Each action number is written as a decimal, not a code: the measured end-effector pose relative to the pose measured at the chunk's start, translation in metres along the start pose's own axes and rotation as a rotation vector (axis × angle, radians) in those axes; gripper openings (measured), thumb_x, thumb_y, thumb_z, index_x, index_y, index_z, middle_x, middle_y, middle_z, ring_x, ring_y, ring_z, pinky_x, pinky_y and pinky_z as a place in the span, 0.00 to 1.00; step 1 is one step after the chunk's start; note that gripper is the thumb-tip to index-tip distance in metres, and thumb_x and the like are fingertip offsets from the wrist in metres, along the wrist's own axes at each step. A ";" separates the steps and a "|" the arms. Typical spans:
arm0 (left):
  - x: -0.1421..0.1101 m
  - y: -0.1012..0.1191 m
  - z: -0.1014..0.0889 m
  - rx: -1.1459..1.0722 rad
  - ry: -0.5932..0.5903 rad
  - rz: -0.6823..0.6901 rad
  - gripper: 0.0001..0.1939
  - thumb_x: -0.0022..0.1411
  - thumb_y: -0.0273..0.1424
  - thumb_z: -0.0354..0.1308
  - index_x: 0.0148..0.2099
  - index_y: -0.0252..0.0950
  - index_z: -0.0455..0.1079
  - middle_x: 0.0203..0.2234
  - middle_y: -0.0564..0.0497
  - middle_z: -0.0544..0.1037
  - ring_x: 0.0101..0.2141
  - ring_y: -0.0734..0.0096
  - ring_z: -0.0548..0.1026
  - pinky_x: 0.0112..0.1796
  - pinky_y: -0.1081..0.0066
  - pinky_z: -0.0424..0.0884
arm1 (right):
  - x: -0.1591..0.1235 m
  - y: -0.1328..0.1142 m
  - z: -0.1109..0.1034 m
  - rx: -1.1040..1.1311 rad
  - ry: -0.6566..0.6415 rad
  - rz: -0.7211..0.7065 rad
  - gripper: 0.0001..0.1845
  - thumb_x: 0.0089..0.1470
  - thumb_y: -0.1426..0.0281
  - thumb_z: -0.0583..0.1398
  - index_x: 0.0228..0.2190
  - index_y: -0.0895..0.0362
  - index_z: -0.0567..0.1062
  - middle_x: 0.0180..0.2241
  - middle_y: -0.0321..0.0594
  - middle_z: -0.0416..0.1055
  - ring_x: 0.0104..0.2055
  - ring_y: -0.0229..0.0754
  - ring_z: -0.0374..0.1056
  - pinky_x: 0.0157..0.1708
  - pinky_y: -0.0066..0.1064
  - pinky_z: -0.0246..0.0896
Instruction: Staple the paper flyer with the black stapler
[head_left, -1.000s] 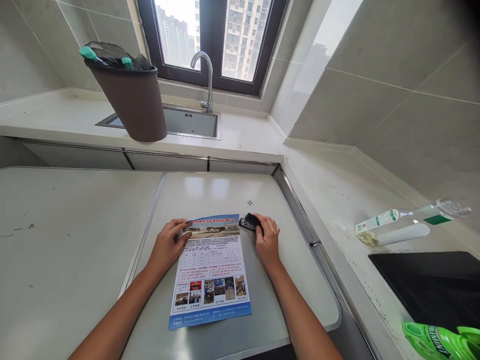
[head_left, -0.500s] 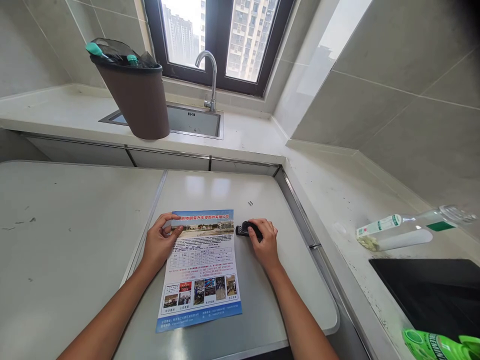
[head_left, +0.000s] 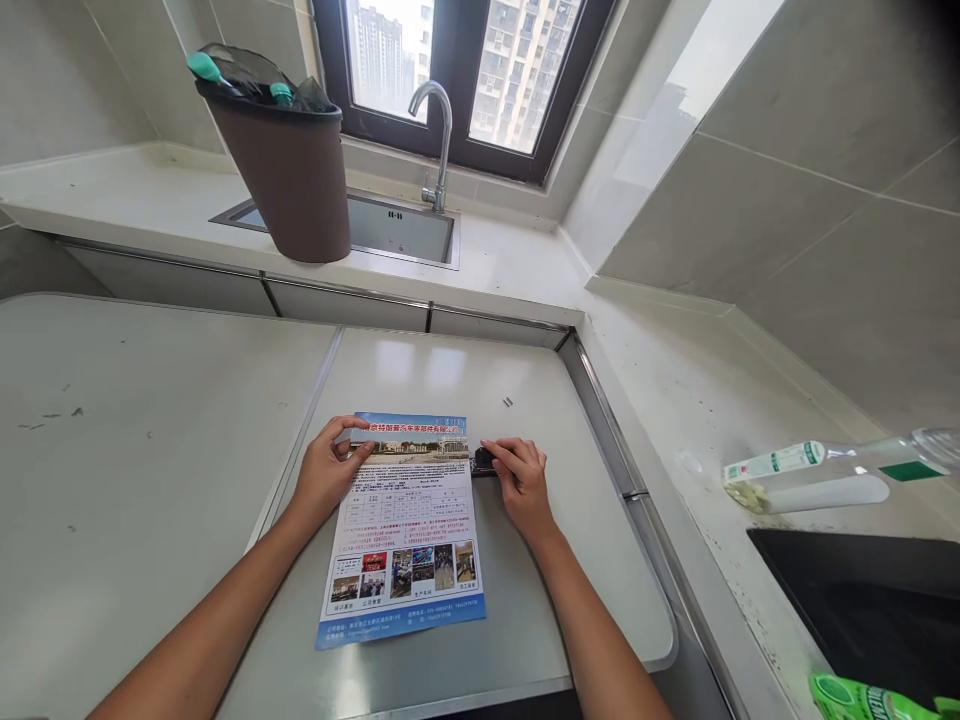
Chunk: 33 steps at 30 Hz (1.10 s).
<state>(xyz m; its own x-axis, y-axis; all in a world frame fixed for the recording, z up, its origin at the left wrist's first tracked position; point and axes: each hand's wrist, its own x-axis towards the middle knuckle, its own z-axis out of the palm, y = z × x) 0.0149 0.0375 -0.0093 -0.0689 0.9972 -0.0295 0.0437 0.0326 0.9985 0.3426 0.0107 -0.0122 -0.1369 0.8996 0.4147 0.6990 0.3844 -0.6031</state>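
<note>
One flyer (head_left: 405,520): I see it on table (head_left: 525,590).
Left hand (head_left: 326,468): part-open, touching flyer's upper left.
Right hand (head_left: 523,480): fingers closed on stapler (head_left: 482,461), at flyer's right edge.

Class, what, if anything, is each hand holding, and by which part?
The left hand pinches the printed sheet at its upper left corner. The right hand holds the black stapler around the end away from the sheet.

Tapered brown plastic bin (head_left: 289,180) beside a rectangular steel sink (head_left: 397,232)
A curved chrome tap (head_left: 447,135) rises behind the sink; at right, a clear, labelled bottle (head_left: 851,475) and bright green printed packaging (head_left: 862,697) flank a flat black panel (head_left: 862,605).
</note>
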 end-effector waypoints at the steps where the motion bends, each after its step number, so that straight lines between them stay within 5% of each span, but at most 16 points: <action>1: 0.000 0.000 0.000 0.019 -0.003 -0.009 0.24 0.56 0.44 0.71 0.49 0.38 0.70 0.37 0.49 0.80 0.32 0.63 0.82 0.26 0.73 0.74 | 0.000 0.000 0.000 -0.002 0.004 -0.006 0.18 0.71 0.68 0.54 0.55 0.43 0.78 0.47 0.39 0.76 0.49 0.46 0.67 0.54 0.46 0.51; 6: -0.002 0.001 0.000 0.133 0.000 0.003 0.20 0.59 0.42 0.69 0.48 0.38 0.71 0.27 0.55 0.75 0.24 0.70 0.76 0.22 0.77 0.66 | 0.000 -0.005 0.002 -0.044 0.023 -0.017 0.19 0.71 0.71 0.54 0.55 0.42 0.78 0.48 0.37 0.77 0.50 0.46 0.67 0.56 0.46 0.51; 15: -0.004 0.010 0.003 0.159 -0.008 0.031 0.16 0.60 0.40 0.66 0.45 0.38 0.70 0.25 0.58 0.69 0.21 0.75 0.70 0.22 0.77 0.61 | 0.000 -0.011 0.004 -0.145 0.027 -0.031 0.21 0.69 0.73 0.55 0.54 0.41 0.79 0.47 0.38 0.77 0.50 0.47 0.67 0.56 0.47 0.49; 33: -0.001 -0.001 0.000 0.162 -0.015 0.051 0.16 0.60 0.41 0.67 0.45 0.38 0.71 0.36 0.52 0.76 0.24 0.74 0.73 0.23 0.76 0.64 | 0.002 -0.009 0.002 -0.157 -0.029 -0.036 0.20 0.69 0.73 0.54 0.52 0.42 0.80 0.46 0.37 0.78 0.49 0.47 0.67 0.56 0.47 0.49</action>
<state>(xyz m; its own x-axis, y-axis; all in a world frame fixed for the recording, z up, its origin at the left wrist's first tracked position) 0.0150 0.0360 -0.0107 -0.0472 0.9987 0.0188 0.2073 -0.0086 0.9782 0.3341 0.0097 -0.0074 -0.1830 0.8922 0.4130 0.7941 0.3818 -0.4729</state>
